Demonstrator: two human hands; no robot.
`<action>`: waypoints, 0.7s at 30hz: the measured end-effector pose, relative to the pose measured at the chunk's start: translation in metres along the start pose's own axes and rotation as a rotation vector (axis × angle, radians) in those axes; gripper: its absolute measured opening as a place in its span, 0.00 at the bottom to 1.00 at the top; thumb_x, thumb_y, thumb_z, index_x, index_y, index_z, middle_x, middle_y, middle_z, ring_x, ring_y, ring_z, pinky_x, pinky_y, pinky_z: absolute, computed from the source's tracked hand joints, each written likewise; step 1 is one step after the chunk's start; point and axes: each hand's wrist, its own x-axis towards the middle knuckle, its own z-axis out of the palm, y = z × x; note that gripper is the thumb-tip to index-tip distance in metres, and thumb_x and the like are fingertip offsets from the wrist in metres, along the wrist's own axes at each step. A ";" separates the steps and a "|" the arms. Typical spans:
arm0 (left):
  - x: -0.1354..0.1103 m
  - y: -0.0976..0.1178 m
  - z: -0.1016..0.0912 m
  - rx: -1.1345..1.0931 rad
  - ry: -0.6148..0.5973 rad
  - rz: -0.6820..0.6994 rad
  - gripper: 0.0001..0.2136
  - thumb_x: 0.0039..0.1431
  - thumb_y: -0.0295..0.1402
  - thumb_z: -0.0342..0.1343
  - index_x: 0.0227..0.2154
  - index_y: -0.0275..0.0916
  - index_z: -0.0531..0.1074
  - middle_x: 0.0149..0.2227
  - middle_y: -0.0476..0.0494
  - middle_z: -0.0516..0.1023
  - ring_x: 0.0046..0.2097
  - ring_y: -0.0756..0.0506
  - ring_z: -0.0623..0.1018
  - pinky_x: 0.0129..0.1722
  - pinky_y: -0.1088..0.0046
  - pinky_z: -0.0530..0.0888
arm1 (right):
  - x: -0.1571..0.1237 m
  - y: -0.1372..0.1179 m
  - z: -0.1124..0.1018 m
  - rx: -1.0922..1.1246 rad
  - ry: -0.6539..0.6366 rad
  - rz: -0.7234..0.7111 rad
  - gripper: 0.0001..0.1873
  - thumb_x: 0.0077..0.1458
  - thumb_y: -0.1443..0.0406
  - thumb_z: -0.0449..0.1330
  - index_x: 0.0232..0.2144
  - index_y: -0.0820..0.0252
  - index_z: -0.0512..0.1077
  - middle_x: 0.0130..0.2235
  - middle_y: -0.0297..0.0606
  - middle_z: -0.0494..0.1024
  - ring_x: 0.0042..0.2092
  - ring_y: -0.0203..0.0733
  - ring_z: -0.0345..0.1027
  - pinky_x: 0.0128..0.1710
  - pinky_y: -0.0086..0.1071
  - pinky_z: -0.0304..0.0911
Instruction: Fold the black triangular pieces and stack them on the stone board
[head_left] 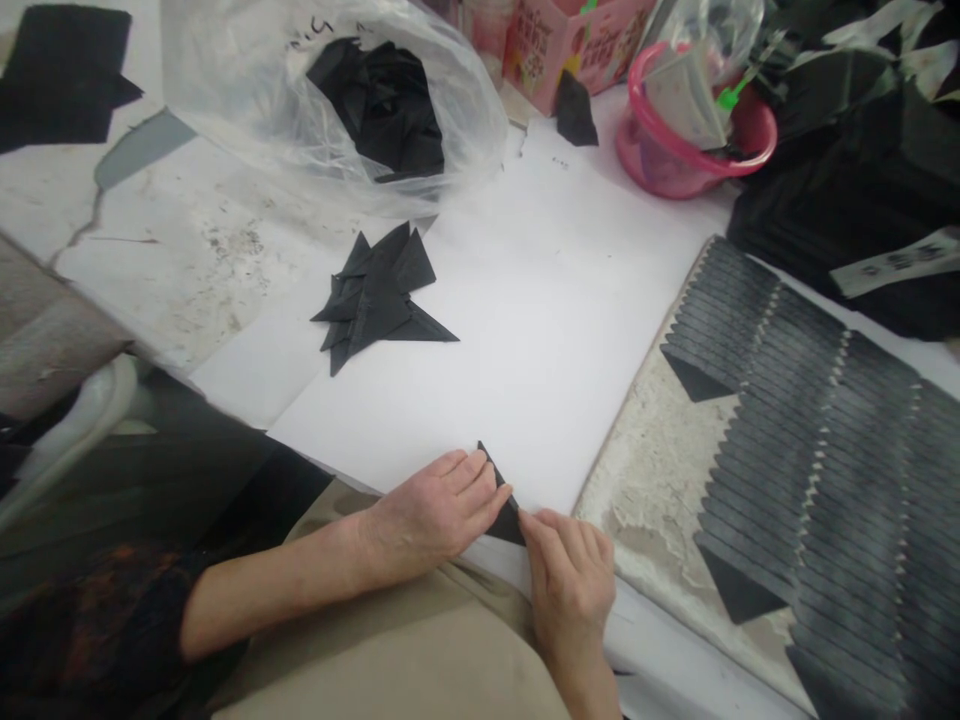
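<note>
A small black folded triangular piece (504, 522) lies at the front edge of the white paper sheet (525, 390), partly hidden under my fingers. My left hand (442, 505) presses on it with fingers held together, the thumb and fingertips along its folded upper edge. At the piece's right corner, my right hand (571, 572) is closed in a pinch, thumb and index finger on the edge. Whether the material is cloth or paper I cannot tell. Beyond my hands sits a loose pile of similar black folded pieces (382, 300).
To the right, a board (645, 470) carries overlapping rows of black pointed pieces (765, 470). Farther back are a clear plastic bag (247, 110) with black pieces inside, a pink basket (645, 165) and a pink box (536, 50). Flat black sheets (64, 75) lie far left.
</note>
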 end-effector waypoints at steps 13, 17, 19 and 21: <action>0.001 0.008 0.007 -0.038 0.020 0.041 0.14 0.67 0.25 0.48 0.53 0.28 0.69 0.51 0.35 0.73 0.55 0.38 0.71 0.53 0.60 0.71 | -0.011 0.003 -0.005 -0.048 0.044 0.002 0.07 0.62 0.69 0.58 0.39 0.56 0.75 0.35 0.35 0.78 0.38 0.37 0.68 0.41 0.36 0.55; 0.001 0.009 0.006 -0.028 0.019 0.029 0.14 0.66 0.26 0.50 0.53 0.29 0.69 0.50 0.34 0.74 0.55 0.38 0.72 0.53 0.61 0.71 | -0.016 0.005 -0.006 -0.050 0.033 -0.010 0.10 0.63 0.69 0.55 0.41 0.55 0.76 0.36 0.36 0.77 0.38 0.37 0.67 0.41 0.36 0.55; 0.000 0.009 0.006 -0.028 0.020 0.031 0.15 0.66 0.27 0.51 0.53 0.30 0.68 0.50 0.34 0.74 0.55 0.38 0.72 0.52 0.60 0.71 | -0.017 0.005 -0.006 -0.057 0.031 -0.006 0.10 0.64 0.68 0.54 0.41 0.55 0.76 0.36 0.37 0.77 0.37 0.38 0.66 0.40 0.36 0.55; 0.000 0.010 0.006 -0.026 0.017 0.033 0.15 0.66 0.28 0.51 0.54 0.31 0.68 0.51 0.34 0.73 0.55 0.37 0.72 0.52 0.60 0.71 | -0.018 0.004 -0.006 -0.062 0.025 0.004 0.11 0.64 0.68 0.54 0.42 0.55 0.76 0.36 0.37 0.77 0.38 0.39 0.65 0.40 0.36 0.55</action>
